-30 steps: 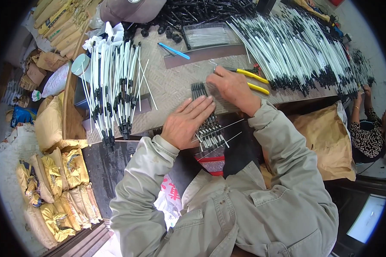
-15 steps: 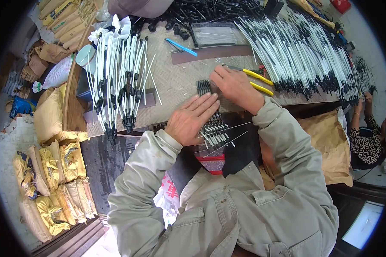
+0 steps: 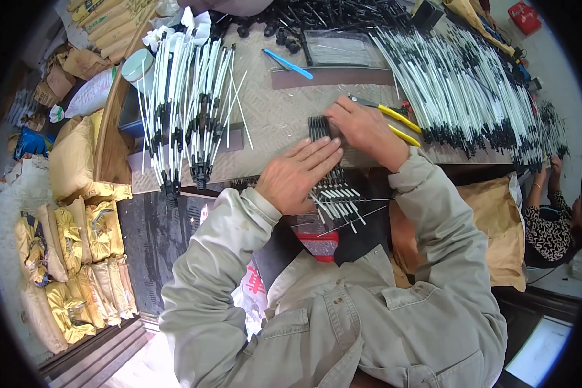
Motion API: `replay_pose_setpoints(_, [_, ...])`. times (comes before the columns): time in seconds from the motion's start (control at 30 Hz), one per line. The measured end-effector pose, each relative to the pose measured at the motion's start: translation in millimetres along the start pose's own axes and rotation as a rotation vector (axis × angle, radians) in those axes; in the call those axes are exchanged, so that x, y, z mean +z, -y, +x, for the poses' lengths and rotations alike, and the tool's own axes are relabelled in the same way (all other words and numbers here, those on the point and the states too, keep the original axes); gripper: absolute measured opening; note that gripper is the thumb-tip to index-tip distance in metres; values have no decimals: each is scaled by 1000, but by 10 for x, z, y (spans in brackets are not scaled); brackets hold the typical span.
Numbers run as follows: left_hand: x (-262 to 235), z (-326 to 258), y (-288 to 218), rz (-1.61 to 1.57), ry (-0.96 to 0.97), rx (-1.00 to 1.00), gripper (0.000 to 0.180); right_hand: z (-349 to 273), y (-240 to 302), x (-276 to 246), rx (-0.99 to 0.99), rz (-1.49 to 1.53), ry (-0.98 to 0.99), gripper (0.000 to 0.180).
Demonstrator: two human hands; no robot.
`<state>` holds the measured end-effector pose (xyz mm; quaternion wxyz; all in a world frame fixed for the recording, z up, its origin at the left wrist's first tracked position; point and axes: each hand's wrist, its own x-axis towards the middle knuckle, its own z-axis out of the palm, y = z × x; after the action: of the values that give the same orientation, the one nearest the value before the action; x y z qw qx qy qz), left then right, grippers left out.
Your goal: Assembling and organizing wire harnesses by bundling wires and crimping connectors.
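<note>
Fingers of the left hand lie straight and close together, flat across a narrow row of slim black-and-white plastic rods, whose lower ends jut past the near edge of the beige patterned counter. Those of the right hand bend just beside the row's upper right side; whether they pinch anything cannot be told. Judging by its order, the row is already lined up, black tips side by side, but thin straight wires stick out across its lower end, so it looks unfinished. Left of the row lies a looser bunch of white rods with black fittings; right of it spreads a far larger heap of white black-ended rods, so much seems left, though which pile is finished is unclear.
</note>
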<state>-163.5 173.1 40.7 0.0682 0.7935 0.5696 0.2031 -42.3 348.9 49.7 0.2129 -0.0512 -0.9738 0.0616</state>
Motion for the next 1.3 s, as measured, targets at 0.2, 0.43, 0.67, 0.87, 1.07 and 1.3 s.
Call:
replay_pose_setpoints(0.2, [-17, -12, -16, 12, 1, -4, 94, -49, 26, -190, -101, -383, 78, 15])
replay_pose_setpoints(0.43, [-23, 0, -7, 16, 19, 14, 95, 61, -129, -229, -107, -227, 158, 16])
replay_pose_setpoints(0.67, [-19, -16, -14, 35, 29, 5, 91, 57, -35, -154, 39, -208, 231, 19])
replay_pose_setpoints(0.87, [33, 41, -39, 2, -33, 17, 87, -53, -51, -145, -117, 132, -74, 16])
replay_pose_setpoints(1.07, [-14, 45, -66, 7, -23, 38, 74, -510, 843, -1354, -380, 473, 100, 34])
replay_pose_setpoints(1.3, [135, 26, -52, 43, -188, -17, 60, -502, 1137, -778, -239, -322, -8, 34])
